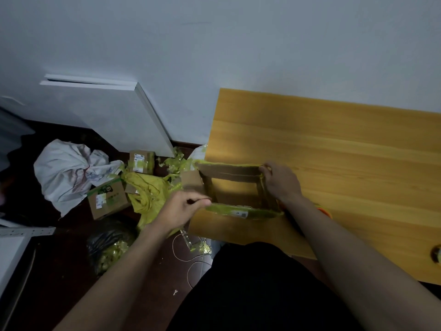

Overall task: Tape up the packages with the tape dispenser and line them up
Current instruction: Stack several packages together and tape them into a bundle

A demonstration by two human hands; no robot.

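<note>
Partly hidden: tape roll [438, 255], frame edge.

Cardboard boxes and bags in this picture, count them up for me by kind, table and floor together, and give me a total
Open cardboard box on the table, held by the left hand and right hand: 1
Closed cardboard boxes on the floor, small box and larger box: 2
White sack: 1
Black bag of yellow-green scraps: 1
Total: 5
</note>
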